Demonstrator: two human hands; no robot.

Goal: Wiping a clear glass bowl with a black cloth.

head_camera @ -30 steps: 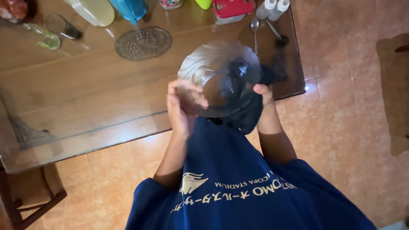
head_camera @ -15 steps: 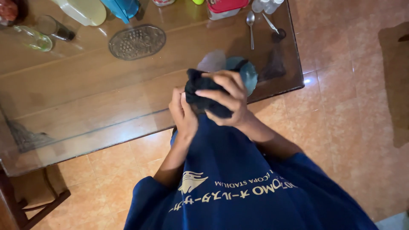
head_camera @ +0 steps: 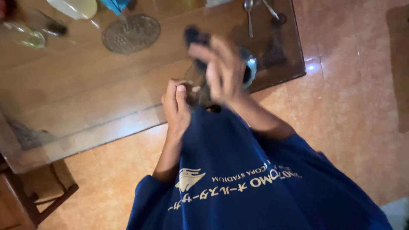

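Your left hand (head_camera: 176,106) is clamped on the near rim of the clear glass bowl (head_camera: 251,68), thumb on top, fingers curled tight round the edge, holding it just over the near edge of the glass-topped table (head_camera: 85,98). Most of the bowl is hidden behind your hands; only a bright curve of its rim peeks out on the far right side. Your right hand (head_camera: 221,68) is blurred, fingers spread and pressed over the dark cloth (head_camera: 194,36), pinning it against the bowl. The cloth bunches out past your fingertips on the side away from you, a dark lump against the table. So both hands are full: left gripping glass, right closed on cloth, and the two sit close together with the bowl between them.

Everything else, taken from the bowl: beyond it and to the left lies an oval embossed metal tray (head_camera: 131,33), flat on the table. Further left again, at the table's far corner, a clear drinking glass (head_camera: 25,36) lies on its side, with a pale yellow dish (head_camera: 76,7) just beyond the tray at the top edge of view. Straight beyond the bowl, two spoons (head_camera: 248,12) rest on the glass, handles pointing roughly your way. To the right of the bowl the table ends and orange floor tiles (head_camera: 353,93) take over. Back on your side of the bowl hangs your dark blue shirt (head_camera: 238,170), and well to the left, under the table's corner, a wooden chair (head_camera: 38,191) shows
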